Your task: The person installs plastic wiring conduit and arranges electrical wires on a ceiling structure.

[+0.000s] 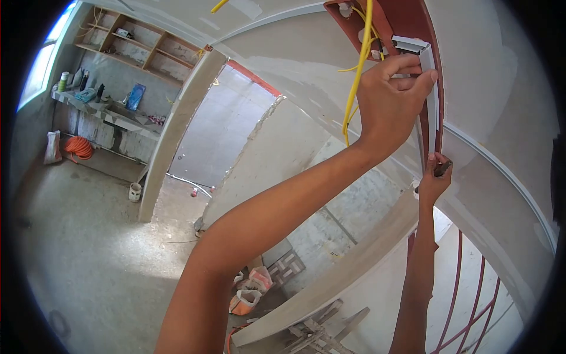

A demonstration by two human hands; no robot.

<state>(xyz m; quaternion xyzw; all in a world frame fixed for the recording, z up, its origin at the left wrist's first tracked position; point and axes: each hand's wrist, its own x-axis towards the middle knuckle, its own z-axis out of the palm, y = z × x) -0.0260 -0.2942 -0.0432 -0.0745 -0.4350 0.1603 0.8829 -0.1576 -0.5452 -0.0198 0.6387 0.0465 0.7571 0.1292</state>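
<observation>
Head view, looking up at a ceiling under finish. Largest is the white curved ceiling, then the red-brown recess cut into it. An aluminium channel strip runs along the recess edge, directly under the fingers of the left hand, which close around its upper end and press it to the edge. Yellow cables hang just beside that hand's thumb side. Below, the right hand grips a small dark-handled tool, fingers curled tight, at the strip's lower end. Good practice, as judged here: keep the strip seated flush along the edge, cables clear of it, while the lower end is worked.
</observation>
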